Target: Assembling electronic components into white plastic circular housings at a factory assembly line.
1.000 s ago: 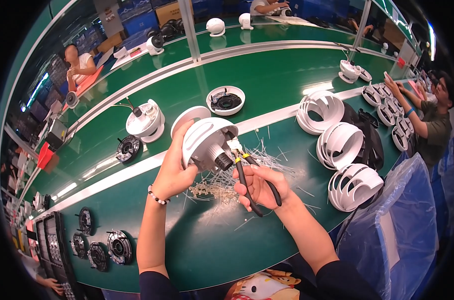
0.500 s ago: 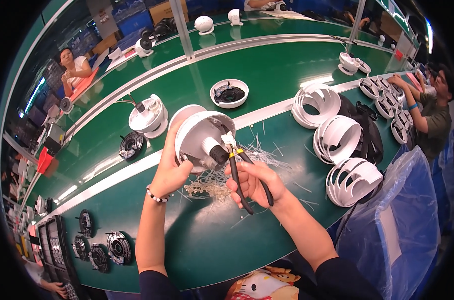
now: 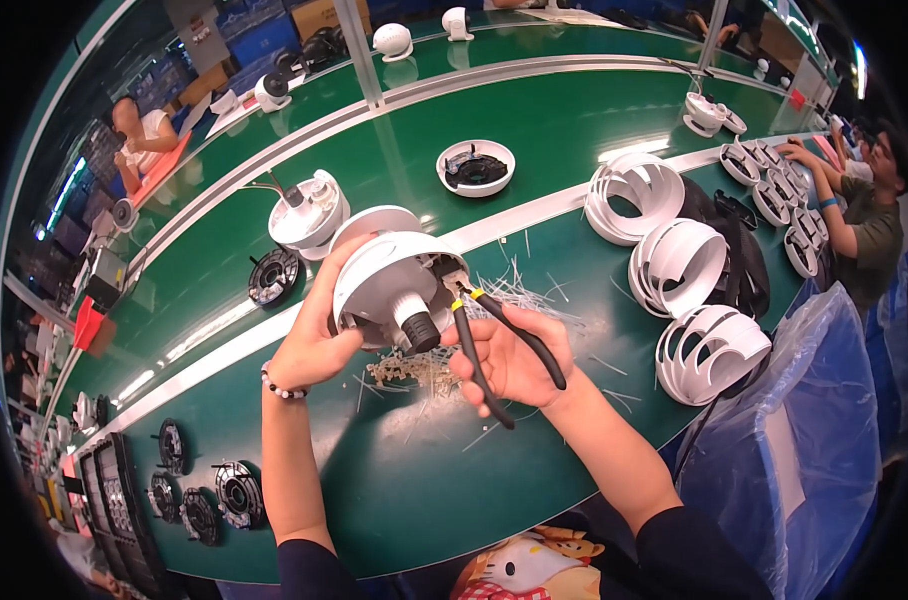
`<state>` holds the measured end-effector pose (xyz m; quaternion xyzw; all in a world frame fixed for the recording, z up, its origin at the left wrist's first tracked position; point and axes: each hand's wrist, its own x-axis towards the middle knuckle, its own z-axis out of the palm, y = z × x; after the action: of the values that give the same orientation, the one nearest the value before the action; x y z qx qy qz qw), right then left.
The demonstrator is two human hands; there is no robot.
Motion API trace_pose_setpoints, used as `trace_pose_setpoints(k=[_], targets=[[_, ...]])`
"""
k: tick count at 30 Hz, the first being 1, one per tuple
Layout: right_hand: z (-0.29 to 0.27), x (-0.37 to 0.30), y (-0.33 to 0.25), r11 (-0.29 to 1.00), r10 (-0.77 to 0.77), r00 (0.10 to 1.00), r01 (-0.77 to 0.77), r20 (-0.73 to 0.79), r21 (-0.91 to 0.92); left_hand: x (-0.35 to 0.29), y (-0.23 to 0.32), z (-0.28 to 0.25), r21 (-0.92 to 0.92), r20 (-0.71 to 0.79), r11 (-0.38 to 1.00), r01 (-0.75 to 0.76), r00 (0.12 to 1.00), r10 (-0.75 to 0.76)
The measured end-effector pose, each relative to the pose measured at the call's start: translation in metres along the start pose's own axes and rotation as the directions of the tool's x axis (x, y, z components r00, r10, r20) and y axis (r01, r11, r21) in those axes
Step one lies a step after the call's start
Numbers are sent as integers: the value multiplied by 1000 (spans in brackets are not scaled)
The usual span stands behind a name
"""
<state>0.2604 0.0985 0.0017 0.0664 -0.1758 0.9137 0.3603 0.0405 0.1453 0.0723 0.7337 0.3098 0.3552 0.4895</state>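
Note:
My left hand (image 3: 314, 355) grips a white rounded camera housing (image 3: 374, 285) by its left side, thumb at the rim. The housing's open hollow faces me, with a short white tube ending in a ribbed black cap (image 3: 420, 332) sticking out. My right hand (image 3: 522, 365) is closed around black-handled cutting pliers (image 3: 486, 365) with yellow bands, their handles spread apart. The plier jaws reach into the housing at its right inner rim, by a dark part; whether they touch anything is hard to see. Clipped pale strips (image 3: 519, 290) and small beige bits (image 3: 404, 370) lie below.
White ring-shaped shells (image 3: 709, 355) stand at right beside a blue plastic-lined bin (image 3: 814, 440). Several round black parts (image 3: 239, 495) lie at left near a black tray (image 3: 114, 500). A white dish (image 3: 476, 168) and a white housing (image 3: 309, 215) sit beyond. Co-workers sit around.
The plier handles have spread wider, and the jaws sit against the housing's inner rim. The housing has tipped and shifted slightly left and down. Parts on the far green strip appear further right.

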Motion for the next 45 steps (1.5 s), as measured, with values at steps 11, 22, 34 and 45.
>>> trace_pose_setpoints(k=[11,22,34,45], targets=[[-1,1,4,988,-66,994,53,-87,-143,2,-6,6,74,-72,997,-35,997,40],[1,0,8,996,-66,993,72,100,-51,3,-5,-6,-9,-315,1000,26,949,-28],[15,-5,-8,955,-9,996,33,83,-293,9,4,10,69,-255,995,-70,963,85],[13,-3,-7,932,57,997,-33,56,-360,5,6,8,27,-98,999,-22,995,25]])
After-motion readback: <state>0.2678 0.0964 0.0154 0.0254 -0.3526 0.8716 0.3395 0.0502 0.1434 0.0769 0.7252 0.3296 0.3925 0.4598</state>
